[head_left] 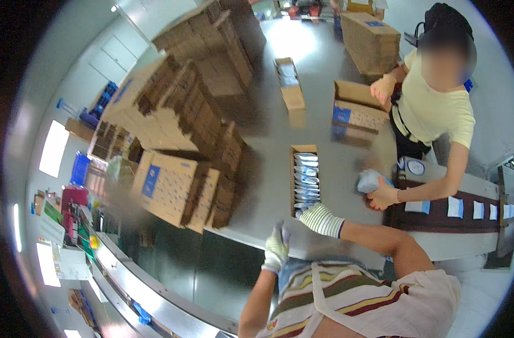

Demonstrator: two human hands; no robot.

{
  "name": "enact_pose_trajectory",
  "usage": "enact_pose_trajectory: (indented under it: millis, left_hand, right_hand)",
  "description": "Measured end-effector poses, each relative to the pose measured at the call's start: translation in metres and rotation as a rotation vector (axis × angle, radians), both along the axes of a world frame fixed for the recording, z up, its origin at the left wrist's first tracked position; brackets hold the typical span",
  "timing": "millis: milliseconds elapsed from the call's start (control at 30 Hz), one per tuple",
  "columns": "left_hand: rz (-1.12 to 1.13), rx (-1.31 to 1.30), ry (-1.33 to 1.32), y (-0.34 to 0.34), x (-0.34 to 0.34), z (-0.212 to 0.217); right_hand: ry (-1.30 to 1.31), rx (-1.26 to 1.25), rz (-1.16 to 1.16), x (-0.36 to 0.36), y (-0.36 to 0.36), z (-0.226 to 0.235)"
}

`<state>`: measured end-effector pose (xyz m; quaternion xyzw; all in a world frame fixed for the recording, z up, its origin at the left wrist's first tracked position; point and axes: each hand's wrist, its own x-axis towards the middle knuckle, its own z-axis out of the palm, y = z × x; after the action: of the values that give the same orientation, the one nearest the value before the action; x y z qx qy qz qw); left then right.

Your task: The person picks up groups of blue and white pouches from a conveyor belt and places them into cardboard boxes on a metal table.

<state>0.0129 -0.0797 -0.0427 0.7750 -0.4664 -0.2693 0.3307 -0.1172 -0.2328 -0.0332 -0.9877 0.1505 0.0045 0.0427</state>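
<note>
Head view: a steel counter (347, 180) runs from the frame's centre toward twelve o'clock, its near edge cutting across just above the person's gloved hands. Bare counter lies open between the narrow carton (305, 180) at centre and the co-worker at two o'clock; toward ten o'clock the room closes in behind tall stacks of flat cardboard (200, 67) and a large printed shipping box (175, 188).

The narrow carton stands open with a row of pale blue-and-white pouches (306, 179) packed on edge from end to end. A second narrow carton (289, 81) lies toward twelve o'clock, its contents too blurred to tell. An open shipping box (355, 112) with raised flaps sits at one o'clock. At three o'clock a dark conveyor belt (437, 217) carries small white packets (455, 207) spaced apart.

The right hand (316, 217), in a striped knit glove, reaches to the near end of the narrow carton, its fingers at the last pouches; whether they are clenched on a pouch cannot be told. The left hand (276, 248), in a pale glove, hovers off the counter's near edge at six o'clock of the carton, fingers loosely spread and holding nothing, well apart from the pouches.

The co-worker's hand (383, 197) at three o'clock grips a blurred pale pouch (371, 181) beside the belt; their other hand (382, 88) rests at the open shipping box.
</note>
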Motion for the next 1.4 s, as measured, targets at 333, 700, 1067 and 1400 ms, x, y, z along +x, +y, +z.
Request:
enact_pose_trajectory:
  millis: [333, 700, 1067, 1400]
  left_hand:
    - [0.093, 0.304, -0.088, 0.076, 0.044, -0.024]
    - [-0.044, -0.047, -1.183, 0.03, 0.15, 0.103]
    - [0.12, 0.61, -0.97, -0.086, 0.234, 0.186]
    - [0.005, 0.074, -1.226, -0.018, 0.122, 0.186]
  right_hand:
    - [-0.157, -0.215, -0.446, 0.166, -0.255, -0.004]
    - [-0.087, -0.26, -0.351, 0.121, -0.226, 0.003]
    - [0.183, 0.474, -0.293, -0.076, 0.022, -0.066]
    - [0.064, 0.593, -0.447, -0.123, 0.02, -0.052]
